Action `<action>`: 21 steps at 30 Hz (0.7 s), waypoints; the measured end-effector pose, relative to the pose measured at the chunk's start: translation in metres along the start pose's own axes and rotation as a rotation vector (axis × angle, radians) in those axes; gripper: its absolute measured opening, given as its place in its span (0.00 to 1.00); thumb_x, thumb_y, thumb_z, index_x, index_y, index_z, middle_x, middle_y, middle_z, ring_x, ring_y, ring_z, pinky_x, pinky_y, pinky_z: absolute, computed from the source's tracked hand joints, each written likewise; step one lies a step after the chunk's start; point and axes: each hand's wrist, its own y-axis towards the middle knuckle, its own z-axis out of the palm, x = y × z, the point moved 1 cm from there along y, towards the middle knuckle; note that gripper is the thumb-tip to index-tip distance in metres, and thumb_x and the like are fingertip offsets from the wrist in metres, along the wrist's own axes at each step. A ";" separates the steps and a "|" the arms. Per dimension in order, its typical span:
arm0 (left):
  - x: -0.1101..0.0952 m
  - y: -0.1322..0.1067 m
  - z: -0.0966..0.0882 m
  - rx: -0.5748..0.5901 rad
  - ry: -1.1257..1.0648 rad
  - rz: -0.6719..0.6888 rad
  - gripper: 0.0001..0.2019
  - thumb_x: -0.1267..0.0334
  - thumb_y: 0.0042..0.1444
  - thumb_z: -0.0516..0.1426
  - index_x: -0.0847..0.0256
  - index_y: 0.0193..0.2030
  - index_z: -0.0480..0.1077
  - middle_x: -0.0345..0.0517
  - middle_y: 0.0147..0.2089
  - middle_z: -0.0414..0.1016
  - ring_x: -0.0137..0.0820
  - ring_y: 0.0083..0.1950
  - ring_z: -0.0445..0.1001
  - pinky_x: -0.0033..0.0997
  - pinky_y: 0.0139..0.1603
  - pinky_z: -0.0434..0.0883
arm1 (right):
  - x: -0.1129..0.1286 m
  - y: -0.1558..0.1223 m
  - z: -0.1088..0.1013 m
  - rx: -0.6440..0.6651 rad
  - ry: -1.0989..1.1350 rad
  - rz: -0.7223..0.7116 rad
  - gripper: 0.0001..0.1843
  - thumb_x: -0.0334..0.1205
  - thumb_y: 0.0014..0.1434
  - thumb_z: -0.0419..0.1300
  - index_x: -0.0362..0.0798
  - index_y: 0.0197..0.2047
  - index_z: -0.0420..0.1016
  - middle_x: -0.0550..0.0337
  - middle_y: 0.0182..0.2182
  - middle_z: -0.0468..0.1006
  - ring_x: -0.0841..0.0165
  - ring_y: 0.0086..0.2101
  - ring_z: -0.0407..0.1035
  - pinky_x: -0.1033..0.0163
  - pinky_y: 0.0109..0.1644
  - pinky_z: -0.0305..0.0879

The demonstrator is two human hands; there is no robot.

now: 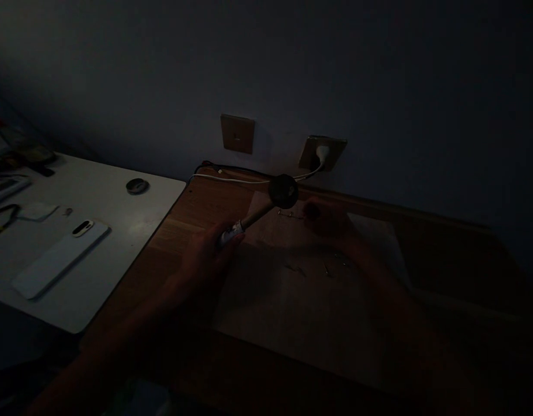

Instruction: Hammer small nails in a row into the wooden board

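Observation:
My left hand [208, 251] is wrapped round the pale handle of a tool with a straight shaft and a round dark head [283, 191]. The tool slants up to the right, and its head is above the far part of a pale sheet [266, 315]. My right hand [329, 219] is closed near the far edge of the sheet; what its fingers hold is lost in the dark. Just left of these fingers are small shiny metal pieces [290, 214]. Nearer to me, a thin metal piece [327, 270] and other small bits lie on the sheet.
The wooden table [182, 214] meets a wall with a socket plate [238, 134] and a white plug [322, 153]. Cables run along the back edge. On the white table [131, 225] at left lie a phone [62, 260] and a round dark lid-like object [137, 186]. Lighting is very dim.

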 end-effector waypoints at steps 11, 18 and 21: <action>0.004 -0.002 0.000 0.020 -0.033 0.030 0.23 0.43 0.67 0.56 0.59 0.54 0.78 0.47 0.40 0.84 0.36 0.36 0.80 0.29 0.34 0.68 | 0.006 0.006 0.004 0.045 -0.082 -0.023 0.09 0.29 0.50 0.60 0.53 0.33 0.73 0.59 0.28 0.79 0.63 0.29 0.72 0.61 0.35 0.62; 0.002 -0.002 -0.001 0.040 -0.022 0.040 0.22 0.44 0.68 0.55 0.58 0.55 0.78 0.47 0.42 0.84 0.36 0.37 0.80 0.29 0.33 0.68 | 0.005 0.008 0.008 0.035 -0.068 -0.022 0.11 0.28 0.51 0.60 0.52 0.36 0.76 0.58 0.31 0.83 0.62 0.32 0.77 0.60 0.37 0.67; 0.001 -0.002 -0.001 0.048 -0.028 0.032 0.22 0.44 0.67 0.55 0.58 0.55 0.78 0.47 0.41 0.84 0.35 0.36 0.80 0.28 0.33 0.68 | 0.003 0.005 0.009 0.031 -0.040 -0.004 0.12 0.29 0.53 0.61 0.52 0.39 0.78 0.58 0.32 0.85 0.62 0.32 0.79 0.60 0.37 0.70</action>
